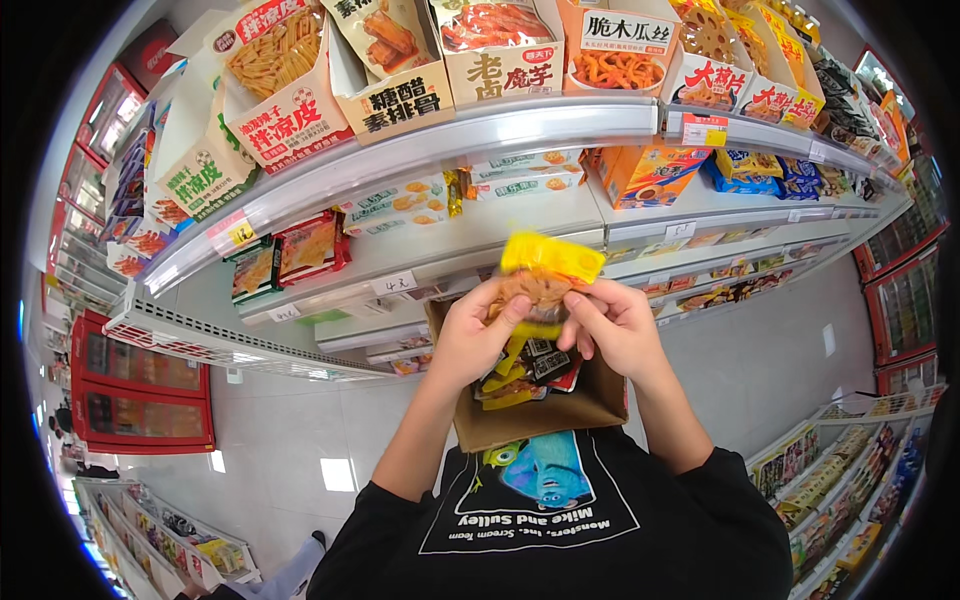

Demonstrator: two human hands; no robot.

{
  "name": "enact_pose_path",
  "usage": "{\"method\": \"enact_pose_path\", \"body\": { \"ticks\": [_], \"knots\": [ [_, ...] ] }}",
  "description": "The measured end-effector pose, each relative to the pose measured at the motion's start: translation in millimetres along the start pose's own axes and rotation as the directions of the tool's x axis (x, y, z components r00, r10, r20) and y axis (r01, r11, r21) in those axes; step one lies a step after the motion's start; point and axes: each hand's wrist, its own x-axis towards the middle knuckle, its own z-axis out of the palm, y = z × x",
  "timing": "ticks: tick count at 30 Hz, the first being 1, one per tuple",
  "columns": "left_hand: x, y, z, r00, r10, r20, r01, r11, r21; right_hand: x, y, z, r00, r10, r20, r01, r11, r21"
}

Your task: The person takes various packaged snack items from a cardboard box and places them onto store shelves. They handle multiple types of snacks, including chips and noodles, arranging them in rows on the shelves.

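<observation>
Between both hands is a snack packet (551,262) with a yellow top and a brown food picture, blurred by motion. My left hand (480,322) pinches its left side with thumb and fingers. On the other side, my right hand (615,326) grips the packet's right edge. Below the hands, an open cardboard box (525,427) sits against my body. Several loose packets (517,386), yellow, black and red, lie inside it. What supports the box is hidden.
A curved store shelf (525,127) stands ahead, with display boxes of snacks (495,71) along its upper tier. Lower tiers hold an orange box (652,176) and red packets (311,244). Red glass-door coolers (146,390) stand left. More racks (847,487) are behind right; a person's leg (292,570) shows lower left.
</observation>
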Motion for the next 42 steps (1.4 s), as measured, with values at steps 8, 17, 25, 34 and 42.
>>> {"method": "enact_pose_path", "body": {
  "ticks": [8, 17, 25, 34, 42],
  "knots": [
    [-8, 24, 33, 0.971, 0.004, -0.24, -0.149, 0.792, -0.592, -11, -14, 1, 0.827, -0.553, 0.1, 0.495, 0.633, -0.595],
    [63, 95, 64, 0.786, 0.618, 0.008, -0.618, 0.786, 0.018, -3, -92, -29, 0.634, -0.765, 0.108, 0.611, 0.41, -0.677],
    [194, 229, 102, 0.4, 0.816, 0.417, -0.657, -0.062, 0.751, 68, -213, -91, 0.289, -0.938, -0.19, 0.641, 0.337, -0.69],
    [254, 232, 110, 0.602, 0.716, 0.354, -0.437, -0.077, 0.896, 122, -219, -138, 0.367, -0.921, -0.131, 0.46, 0.303, -0.835],
    [251, 219, 99, 0.446, 0.774, 0.45, -0.362, -0.303, 0.881, 102, -209, -119, 0.342, -0.939, -0.046, 0.257, 0.141, -0.956]
  ]
}}
